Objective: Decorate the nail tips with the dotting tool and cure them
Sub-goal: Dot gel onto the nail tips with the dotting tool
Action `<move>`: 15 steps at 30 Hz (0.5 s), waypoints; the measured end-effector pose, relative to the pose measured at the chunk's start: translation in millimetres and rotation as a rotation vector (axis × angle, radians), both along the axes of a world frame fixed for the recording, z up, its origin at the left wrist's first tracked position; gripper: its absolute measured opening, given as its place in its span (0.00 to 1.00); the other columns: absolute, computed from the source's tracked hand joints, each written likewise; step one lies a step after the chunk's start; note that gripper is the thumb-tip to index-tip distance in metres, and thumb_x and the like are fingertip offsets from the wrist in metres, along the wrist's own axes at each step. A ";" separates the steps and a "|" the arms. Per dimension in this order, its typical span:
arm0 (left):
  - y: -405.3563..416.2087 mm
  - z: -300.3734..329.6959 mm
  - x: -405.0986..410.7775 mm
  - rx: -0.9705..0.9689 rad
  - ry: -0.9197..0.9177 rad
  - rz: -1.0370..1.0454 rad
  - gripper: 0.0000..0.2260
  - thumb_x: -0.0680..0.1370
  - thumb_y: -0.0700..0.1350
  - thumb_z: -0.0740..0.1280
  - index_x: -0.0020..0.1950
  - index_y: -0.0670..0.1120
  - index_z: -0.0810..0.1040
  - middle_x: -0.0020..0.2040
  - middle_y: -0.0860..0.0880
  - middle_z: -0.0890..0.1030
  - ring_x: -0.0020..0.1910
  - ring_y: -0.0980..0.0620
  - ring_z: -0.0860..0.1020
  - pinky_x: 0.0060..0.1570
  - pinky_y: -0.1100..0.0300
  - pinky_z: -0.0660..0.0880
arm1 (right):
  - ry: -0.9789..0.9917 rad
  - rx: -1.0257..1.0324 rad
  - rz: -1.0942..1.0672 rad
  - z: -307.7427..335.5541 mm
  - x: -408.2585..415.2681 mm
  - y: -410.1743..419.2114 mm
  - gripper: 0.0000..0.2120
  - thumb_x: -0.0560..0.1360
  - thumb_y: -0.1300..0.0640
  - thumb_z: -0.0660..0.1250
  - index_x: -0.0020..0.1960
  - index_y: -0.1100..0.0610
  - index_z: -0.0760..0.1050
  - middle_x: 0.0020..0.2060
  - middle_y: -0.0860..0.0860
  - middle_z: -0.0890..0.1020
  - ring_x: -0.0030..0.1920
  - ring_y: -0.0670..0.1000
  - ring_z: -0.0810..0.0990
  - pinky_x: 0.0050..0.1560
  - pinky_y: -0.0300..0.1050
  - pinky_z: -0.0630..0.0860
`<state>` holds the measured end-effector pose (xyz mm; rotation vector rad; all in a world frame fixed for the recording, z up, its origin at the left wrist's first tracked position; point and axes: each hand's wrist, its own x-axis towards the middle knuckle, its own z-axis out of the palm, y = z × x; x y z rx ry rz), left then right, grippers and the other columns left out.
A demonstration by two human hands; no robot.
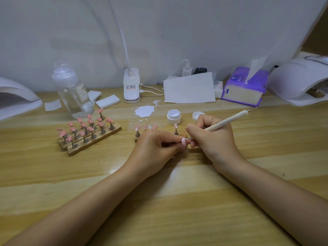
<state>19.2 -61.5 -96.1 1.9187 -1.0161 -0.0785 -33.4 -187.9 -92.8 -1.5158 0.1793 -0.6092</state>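
Observation:
My left hand (pixel 156 148) pinches a small stand carrying a pink nail tip (pixel 183 141) just above the table. My right hand (pixel 211 137) grips a white dotting tool (pixel 227 121) like a pen, its metal point touching that nail tip. Behind my hands a wooden strip (pixel 182 134) holds a few more pink tips on metal stands (pixel 137 130). An open white gel jar (pixel 174 116) stands beyond, its lid (pixel 197 115) beside it. Several pink tips fill three wooden strips (pixel 88 134) to the left.
A curing lamp (pixel 298 80) sits at the far right, another lamp (pixel 16 98) at the far left. A clear pump bottle (pixel 72 91), white pads (pixel 107 101), a clip lamp base (pixel 131 86), paper sheet (pixel 190 89), purple tissue pack (pixel 245 87) and white paint smear (pixel 144 110) line the back.

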 end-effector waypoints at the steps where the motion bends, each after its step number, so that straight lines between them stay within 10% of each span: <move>1: 0.1 -0.1 0.0 0.003 -0.004 0.002 0.04 0.72 0.43 0.70 0.42 0.52 0.84 0.32 0.59 0.81 0.27 0.65 0.74 0.55 0.85 0.49 | 0.000 -0.004 0.000 -0.1 0.1 -0.1 0.17 0.67 0.72 0.63 0.25 0.60 0.62 0.15 0.50 0.69 0.18 0.45 0.71 0.22 0.31 0.69; 15: -0.6 0.7 -0.2 0.011 -0.014 0.025 0.05 0.72 0.44 0.70 0.43 0.54 0.83 0.32 0.57 0.82 0.29 0.65 0.74 0.56 0.84 0.46 | 0.002 -0.029 -0.024 -0.4 -0.1 -0.3 0.17 0.67 0.71 0.63 0.24 0.59 0.62 0.15 0.50 0.69 0.19 0.46 0.70 0.24 0.32 0.69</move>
